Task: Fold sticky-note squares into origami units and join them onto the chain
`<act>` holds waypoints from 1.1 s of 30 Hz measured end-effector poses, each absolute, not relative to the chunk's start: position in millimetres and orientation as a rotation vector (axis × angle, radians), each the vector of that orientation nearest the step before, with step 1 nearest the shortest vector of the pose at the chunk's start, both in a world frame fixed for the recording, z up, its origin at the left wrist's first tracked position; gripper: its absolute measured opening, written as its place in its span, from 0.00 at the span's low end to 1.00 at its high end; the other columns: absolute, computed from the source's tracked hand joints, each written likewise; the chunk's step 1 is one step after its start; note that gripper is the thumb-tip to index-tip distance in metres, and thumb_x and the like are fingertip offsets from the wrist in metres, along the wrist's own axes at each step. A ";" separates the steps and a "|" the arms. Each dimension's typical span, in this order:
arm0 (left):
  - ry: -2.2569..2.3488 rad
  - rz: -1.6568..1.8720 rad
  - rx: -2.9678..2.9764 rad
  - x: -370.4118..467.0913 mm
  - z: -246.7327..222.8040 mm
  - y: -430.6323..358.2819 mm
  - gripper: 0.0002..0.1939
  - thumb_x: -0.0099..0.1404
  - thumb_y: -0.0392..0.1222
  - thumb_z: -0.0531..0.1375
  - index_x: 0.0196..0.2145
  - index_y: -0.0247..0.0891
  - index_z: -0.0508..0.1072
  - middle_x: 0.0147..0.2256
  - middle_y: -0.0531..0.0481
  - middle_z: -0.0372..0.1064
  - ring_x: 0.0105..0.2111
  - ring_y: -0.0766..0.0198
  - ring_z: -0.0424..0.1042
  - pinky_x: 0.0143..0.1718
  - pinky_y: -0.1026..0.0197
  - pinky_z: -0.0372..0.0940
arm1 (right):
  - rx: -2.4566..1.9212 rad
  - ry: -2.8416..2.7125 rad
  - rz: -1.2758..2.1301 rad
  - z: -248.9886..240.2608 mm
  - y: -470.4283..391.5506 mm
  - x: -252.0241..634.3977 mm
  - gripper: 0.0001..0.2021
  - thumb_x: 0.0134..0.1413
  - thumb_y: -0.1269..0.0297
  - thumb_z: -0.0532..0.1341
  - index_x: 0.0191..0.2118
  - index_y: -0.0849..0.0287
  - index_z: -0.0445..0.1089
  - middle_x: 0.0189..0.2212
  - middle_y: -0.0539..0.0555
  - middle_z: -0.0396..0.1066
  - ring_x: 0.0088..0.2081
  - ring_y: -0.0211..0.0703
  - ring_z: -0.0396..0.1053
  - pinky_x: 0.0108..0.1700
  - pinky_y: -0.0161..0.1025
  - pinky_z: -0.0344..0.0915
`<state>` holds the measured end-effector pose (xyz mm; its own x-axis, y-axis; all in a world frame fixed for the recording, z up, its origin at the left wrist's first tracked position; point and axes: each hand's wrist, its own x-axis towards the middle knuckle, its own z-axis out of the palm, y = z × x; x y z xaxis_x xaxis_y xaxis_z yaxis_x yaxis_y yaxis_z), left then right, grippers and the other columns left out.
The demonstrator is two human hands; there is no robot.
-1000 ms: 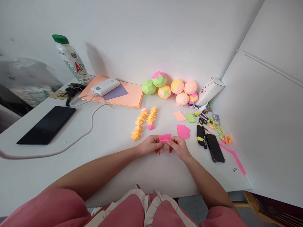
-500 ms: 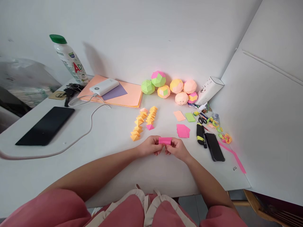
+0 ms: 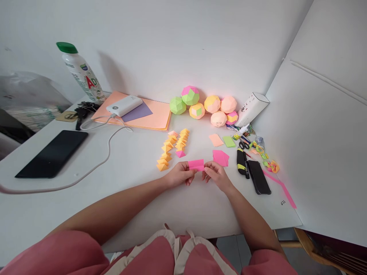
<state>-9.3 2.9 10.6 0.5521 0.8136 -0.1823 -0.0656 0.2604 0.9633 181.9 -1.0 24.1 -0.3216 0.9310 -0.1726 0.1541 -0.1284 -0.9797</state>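
A small pink paper piece point(image 3: 196, 165), folded into a strip, is held above the table's near side. My left hand point(image 3: 181, 174) pinches its left end between thumb and fingers. At its right end, the thumb and fingertips of my right hand point(image 3: 215, 175) close on the corner. Just beyond my right hand lies a stack of pink paper squares point(image 3: 220, 157). Past my left hand stand two rows of small folded paper units point(image 3: 165, 156), mostly orange, with a pink unit point(image 3: 180, 153) at the near end of the right row.
Faceted paper balls point(image 3: 190, 95) line the wall. Peach squares point(image 3: 215, 139) and green squares point(image 3: 229, 141) lie before them. At right are scissors point(image 3: 244, 144), a utility knife point(image 3: 241, 161) and a black phone point(image 3: 259, 177). Leftward are a tablet point(image 3: 53, 154), power bank point(image 3: 124, 105) and bottle point(image 3: 83, 74).
The pink paper has shifted slightly left and up, and more of it shows. My right hand has slid outward to its right end, so the hands are a little farther apart.
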 end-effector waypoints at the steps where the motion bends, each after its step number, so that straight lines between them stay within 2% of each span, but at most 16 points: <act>1: 0.789 0.681 1.172 -9.1 11.0 2.3 0.14 0.57 0.48 0.58 0.22 0.35 0.66 0.14 0.56 0.61 0.14 0.72 0.60 0.19 0.67 0.59 | -1.234 -1.509 1.541 22.6 -2.0 180.3 0.10 0.50 0.57 0.60 0.32 0.60 0.65 0.25 0.50 0.68 0.26 0.37 0.69 0.25 0.33 0.65; 6: 0.745 0.660 1.208 -8.4 12.3 -0.9 0.11 0.58 0.46 0.58 0.26 0.35 0.67 0.16 0.56 0.63 0.16 0.72 0.61 0.20 0.67 0.60 | -1.225 -1.553 1.583 16.1 -6.2 174.4 0.12 0.52 0.56 0.59 0.31 0.61 0.67 0.22 0.50 0.69 0.24 0.36 0.68 0.26 0.34 0.65; 12: 0.785 0.687 1.140 -8.4 5.5 1.0 0.14 0.57 0.49 0.59 0.25 0.37 0.61 0.17 0.56 0.64 0.16 0.71 0.63 0.20 0.67 0.60 | -1.249 -1.499 1.501 20.7 -5.5 175.5 0.12 0.50 0.57 0.60 0.26 0.61 0.65 0.18 0.49 0.68 0.21 0.36 0.67 0.24 0.34 0.63; 16: 0.753 0.742 1.056 -8.3 2.1 2.7 0.13 0.57 0.47 0.58 0.26 0.37 0.60 0.17 0.56 0.64 0.16 0.71 0.63 0.19 0.67 0.59 | -1.247 -1.436 1.474 21.7 -3.1 177.5 0.12 0.49 0.58 0.60 0.24 0.60 0.64 0.17 0.48 0.67 0.20 0.36 0.66 0.23 0.34 0.62; 23: 0.685 0.861 0.973 -7.4 6.1 4.3 0.17 0.57 0.50 0.61 0.34 0.37 0.59 0.30 0.48 0.71 0.27 0.65 0.71 0.21 0.66 0.63 | -1.229 -1.383 1.462 21.5 -0.6 179.2 0.12 0.49 0.57 0.61 0.24 0.60 0.64 0.17 0.48 0.67 0.20 0.35 0.66 0.24 0.34 0.62; 29: 0.697 0.791 1.039 -6.9 1.1 4.3 0.17 0.56 0.52 0.61 0.32 0.35 0.63 0.24 0.53 0.69 0.19 0.71 0.67 0.21 0.66 0.62 | -1.239 -1.447 1.526 21.1 -4.3 173.6 0.13 0.50 0.55 0.61 0.32 0.61 0.68 0.23 0.50 0.69 0.23 0.35 0.67 0.24 0.33 0.63; 33: 0.698 0.805 1.044 -6.2 -2.6 4.6 0.16 0.57 0.51 0.61 0.31 0.35 0.63 0.23 0.55 0.68 0.17 0.73 0.64 0.19 0.67 0.60 | -1.254 -1.416 1.443 23.0 -3.4 174.9 0.13 0.51 0.54 0.60 0.30 0.60 0.67 0.20 0.48 0.66 0.22 0.36 0.67 0.24 0.33 0.64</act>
